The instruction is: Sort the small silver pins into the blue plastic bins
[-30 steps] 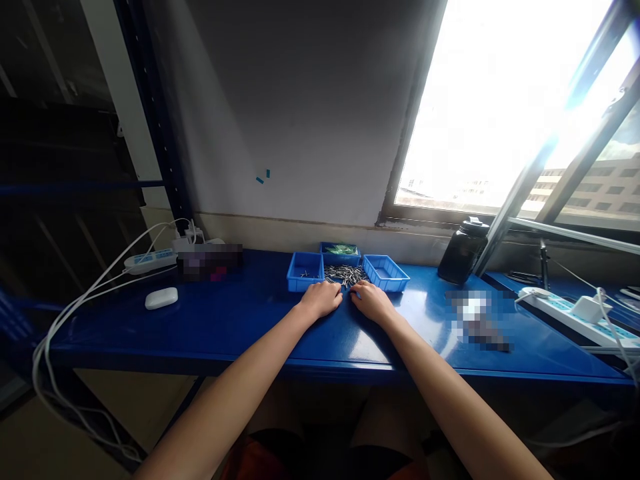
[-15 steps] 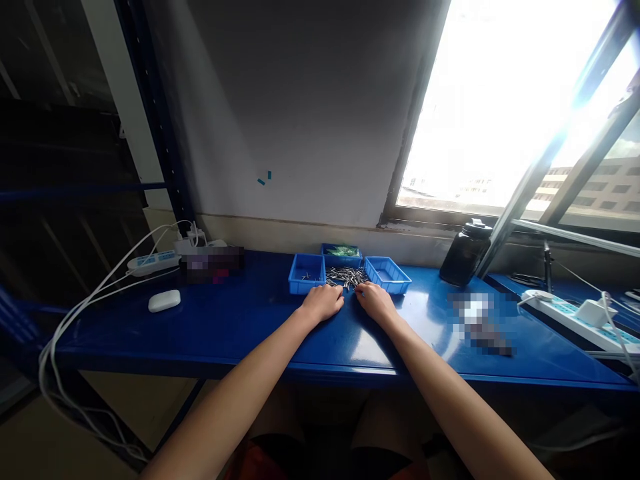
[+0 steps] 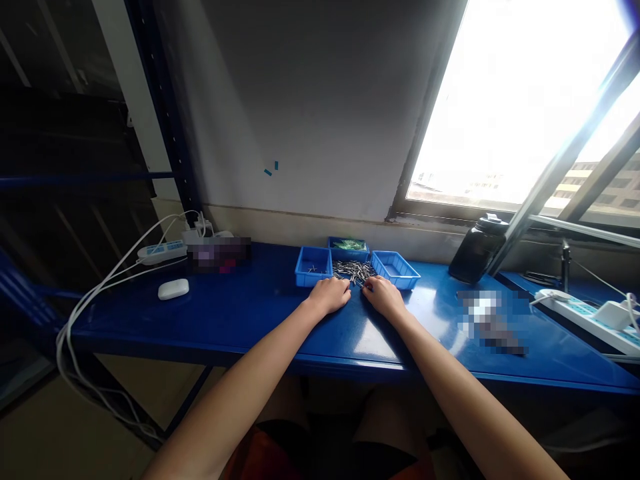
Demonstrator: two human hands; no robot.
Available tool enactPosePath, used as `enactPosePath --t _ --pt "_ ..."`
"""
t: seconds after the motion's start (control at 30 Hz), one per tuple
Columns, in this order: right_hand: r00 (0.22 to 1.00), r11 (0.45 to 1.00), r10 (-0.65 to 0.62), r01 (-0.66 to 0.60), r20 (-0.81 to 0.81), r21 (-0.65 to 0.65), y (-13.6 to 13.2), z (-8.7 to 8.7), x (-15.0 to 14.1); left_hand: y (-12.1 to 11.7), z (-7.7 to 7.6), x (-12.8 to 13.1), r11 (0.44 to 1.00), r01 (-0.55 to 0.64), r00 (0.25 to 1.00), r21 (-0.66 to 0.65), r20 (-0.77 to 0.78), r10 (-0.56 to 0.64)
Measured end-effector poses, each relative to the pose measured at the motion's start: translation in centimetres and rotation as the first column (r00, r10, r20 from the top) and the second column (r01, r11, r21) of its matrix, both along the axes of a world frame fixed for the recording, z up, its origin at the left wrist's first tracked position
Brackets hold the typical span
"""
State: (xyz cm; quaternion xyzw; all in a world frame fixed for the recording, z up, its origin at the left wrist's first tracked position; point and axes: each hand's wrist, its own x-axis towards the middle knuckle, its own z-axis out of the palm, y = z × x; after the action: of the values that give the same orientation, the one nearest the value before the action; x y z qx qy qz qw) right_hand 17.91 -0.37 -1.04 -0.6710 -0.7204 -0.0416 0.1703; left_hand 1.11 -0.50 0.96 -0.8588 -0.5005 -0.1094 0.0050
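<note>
A pile of small, thin metal pieces (image 3: 354, 269), perhaps screws or pins, lies on the blue table (image 3: 240, 313). At its front left edge rests my left hand (image 3: 330, 295), its fingers curled in. My right hand (image 3: 383, 295) is at the front right of the pile, fingers bent together. Whatever either hand pinches is too small or hidden to make out. Left of the pile stands a blue bin (image 3: 306, 277) with a few metal pieces inside. Another blue bin (image 3: 396, 267) sits to the right, partly behind my right hand.
Behind the pile, a third blue bin (image 3: 349, 255) holds green packaging (image 3: 349, 245). A black bottle (image 3: 477, 250) and a power strip (image 3: 587, 319) are on the right. At left are a white case (image 3: 173, 289), another power strip (image 3: 161, 252) and hanging white cables (image 3: 75, 327).
The whole view has shifted slightly, so the scene sits a little farther right and higher. Both hands stay at the front of the pile, with only small finger changes.
</note>
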Motion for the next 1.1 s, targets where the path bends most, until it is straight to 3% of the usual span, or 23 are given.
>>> enactPosePath --t 0.2,0.37,0.57,0.8,0.9,1.1 --pt "1.0 1.0 -0.02 0.02 0.003 0.004 0.3 -0.2 0.0 0.1 -0.2 -0.2 1.0 0.016 1.0 0.02 -0.004 -0.016" --pt "0.995 0.998 0.003 0.003 -0.098 0.06 0.3 -0.1 0.4 0.3 -0.5 -0.2 0.999 0.018 1.0 0.041 -0.014 -0.017" --pt "0.963 0.974 0.228 -0.228 -0.144 0.016 0.5 -0.2 1.0 0.4 -0.6 -0.2 0.999 -0.011 1.0 0.046 -0.004 0.011" --pt "0.871 0.869 0.49 -0.492 -0.045 -0.049 1.5 0.9 0.4 0.3 -0.4 -0.2 1.0 -0.004 1.0 0.017 -0.021 0.004" --pt "0.847 0.846 0.528 -0.531 -0.055 -0.048 1.3 0.9 0.4 0.1 -0.2 -0.2 1.0 -0.026 1.0 0.006 -0.012 0.026" --pt "0.86 0.876 0.481 -0.481 -0.171 0.047 0.2 0.4 1.0 0.2 -0.1 -0.3 0.999 0.03 1.0 -0.016 -0.002 -0.03"
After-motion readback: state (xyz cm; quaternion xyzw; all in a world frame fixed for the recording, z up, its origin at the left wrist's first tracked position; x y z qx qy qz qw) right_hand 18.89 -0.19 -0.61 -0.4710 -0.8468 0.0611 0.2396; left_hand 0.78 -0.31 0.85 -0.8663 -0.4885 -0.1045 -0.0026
